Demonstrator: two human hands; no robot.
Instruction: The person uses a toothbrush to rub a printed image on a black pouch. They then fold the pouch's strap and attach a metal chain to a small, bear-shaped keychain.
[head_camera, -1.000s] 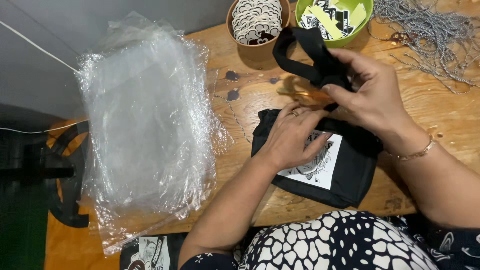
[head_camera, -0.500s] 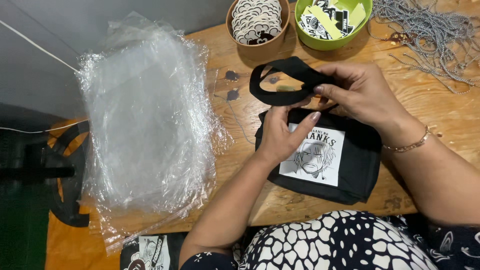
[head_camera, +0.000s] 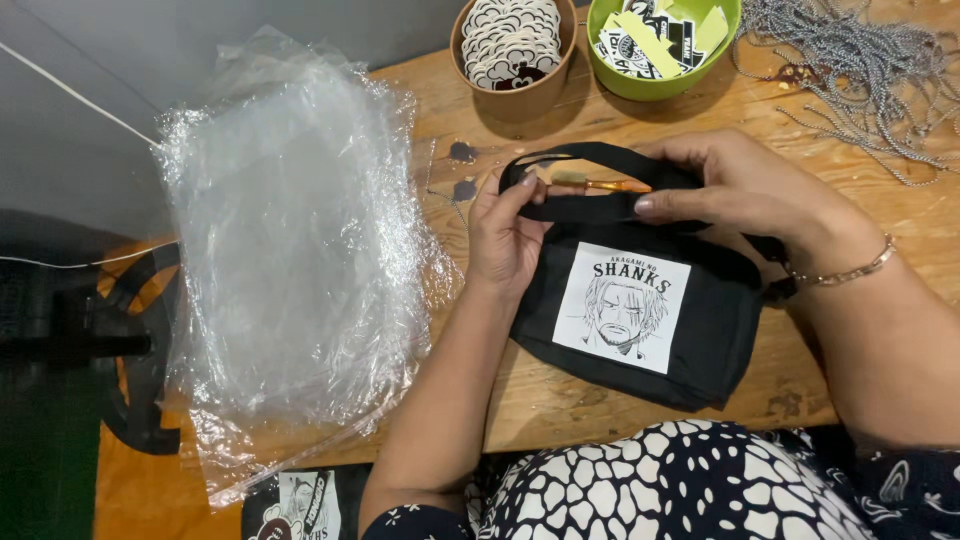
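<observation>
A small black fabric bag (head_camera: 700, 330) with a white printed patch lies flat on the wooden table (head_camera: 900, 210) in front of me. Its black strap (head_camera: 590, 207) is laid in a flattened loop across the bag's top edge. My left hand (head_camera: 505, 240) pinches the left end of the strap loop beside the bag's upper left corner. My right hand (head_camera: 745, 190) presses fingers on the strap's right part above the bag; a thin bracelet is on that wrist. A small brush (head_camera: 600, 183) with an orange handle lies inside the loop.
A stack of clear plastic sleeves (head_camera: 290, 250) lies left of the bag. At the table's far edge stand a brown cup of round stickers (head_camera: 515, 45) and a green bowl of cards (head_camera: 665, 40). Grey ball chains (head_camera: 860, 60) are heaped at top right.
The strap, held up and bunched by my right hand a second ago, has been folded down into a flat loop along the bag's top. My left hand moved from the patch to the strap's left end.
</observation>
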